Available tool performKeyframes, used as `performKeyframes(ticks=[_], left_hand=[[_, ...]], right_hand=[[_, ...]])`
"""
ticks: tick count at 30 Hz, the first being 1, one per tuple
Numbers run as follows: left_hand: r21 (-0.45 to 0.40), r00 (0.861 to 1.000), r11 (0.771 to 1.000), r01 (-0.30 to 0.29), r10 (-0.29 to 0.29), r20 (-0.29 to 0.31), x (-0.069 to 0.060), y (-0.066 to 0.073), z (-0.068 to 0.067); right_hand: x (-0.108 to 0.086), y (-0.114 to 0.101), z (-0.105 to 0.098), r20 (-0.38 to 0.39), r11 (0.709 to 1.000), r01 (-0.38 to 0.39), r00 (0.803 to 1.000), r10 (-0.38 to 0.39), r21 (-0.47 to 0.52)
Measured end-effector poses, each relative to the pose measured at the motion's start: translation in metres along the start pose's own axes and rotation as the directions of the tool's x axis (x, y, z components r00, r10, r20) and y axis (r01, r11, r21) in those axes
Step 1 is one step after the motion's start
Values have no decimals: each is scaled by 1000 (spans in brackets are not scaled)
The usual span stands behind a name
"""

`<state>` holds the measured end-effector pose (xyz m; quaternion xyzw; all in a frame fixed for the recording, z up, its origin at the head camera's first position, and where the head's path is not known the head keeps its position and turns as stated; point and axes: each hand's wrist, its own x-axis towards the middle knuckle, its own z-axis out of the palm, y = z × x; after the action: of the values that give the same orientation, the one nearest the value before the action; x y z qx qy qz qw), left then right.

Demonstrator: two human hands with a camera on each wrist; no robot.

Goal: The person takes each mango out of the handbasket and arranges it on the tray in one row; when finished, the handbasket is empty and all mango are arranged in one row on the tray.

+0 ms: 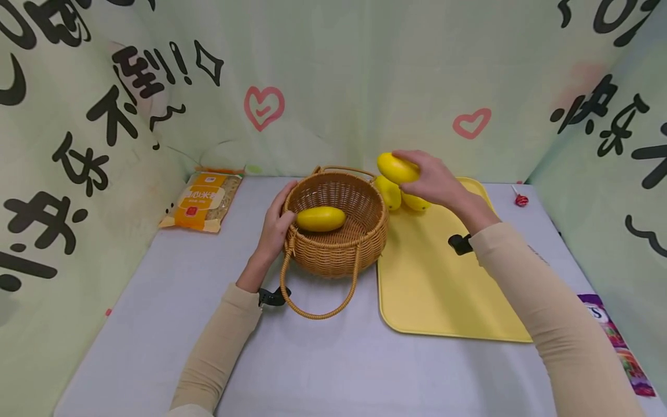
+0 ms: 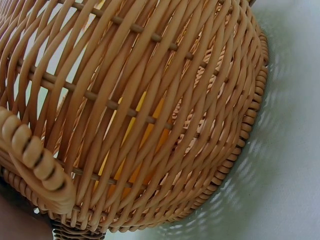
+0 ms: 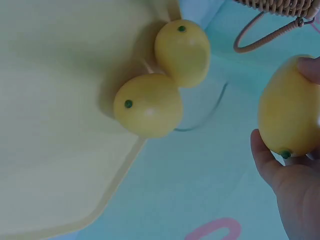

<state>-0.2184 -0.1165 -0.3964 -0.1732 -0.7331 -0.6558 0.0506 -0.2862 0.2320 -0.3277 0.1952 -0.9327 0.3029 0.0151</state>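
Note:
A round wicker basket (image 1: 333, 258) stands mid-table with a yellow mango (image 1: 321, 219) lying inside it. My left hand (image 1: 275, 223) grips the basket's left rim, thumb on the inner side; the left wrist view is filled by the basket's weave (image 2: 150, 100), with yellow showing through. Over the back of the yellow tray (image 1: 432, 289), my right hand (image 1: 429, 176) holds another smooth yellow mango (image 1: 398, 168) above the table. In the right wrist view its green stem end (image 3: 285, 154) shows. Two more mangoes (image 3: 148, 105) touch each other at the tray's back edge.
One basket handle (image 1: 320, 315) hangs forward onto the table; the other (image 1: 344, 168) is at the back. A grain bag (image 1: 203, 200) lies back left. On the right are a red lollipop (image 1: 521, 200) and a purple packet (image 1: 620, 347). Printed curtains (image 1: 323, 87) surround the table.

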Motion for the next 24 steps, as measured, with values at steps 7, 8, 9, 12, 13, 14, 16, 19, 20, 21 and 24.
performKeyframes(ticks=[7,8,9,12,13,14,16,19,20,21,24], left_hand=[[2,1000,1000,5,-5,-1,0,-1,0],[0,1000,1000,5,-5,-1,0,-1,-1],[-3,1000,1000,5,-5,0,0,-1,-1],[-7,1000,1000,8,-8,-1,-1,-1,-1],[-7,1000,1000,10,-10,-3,-1,-1,-1],[-8,1000,1000,12,-12,-4,-1,-1,-1],[-6,1000,1000,14,-14,-5,-1,-1,-1],[-2,1000,1000,13,-13,-3,-1,-1,-1],[0,1000,1000,14,-14,-2,-1,0,-1],[2,1000,1000,14,-14,-1,0,0,0],[0,1000,1000,15,-15,-1,0,0,0]], right_hand=[[-9,25,-3,-68,998,-62,996,62,-4],[-10,29,-3,-78,997,-74,994,74,-3],[-11,32,-3,-85,996,-85,993,85,0],[-14,41,-4,-96,993,-116,989,116,4],[-15,43,-4,-99,992,-125,987,125,4],[-16,46,-4,-102,991,-131,986,131,4],[-18,50,-4,-109,990,-144,984,143,-2],[-22,57,-5,-122,985,-169,979,166,-16],[-23,59,-5,-127,984,-178,977,174,-20],[-24,62,-5,-130,982,-188,974,183,-26],[-27,71,-4,-136,975,-221,967,215,-36]])
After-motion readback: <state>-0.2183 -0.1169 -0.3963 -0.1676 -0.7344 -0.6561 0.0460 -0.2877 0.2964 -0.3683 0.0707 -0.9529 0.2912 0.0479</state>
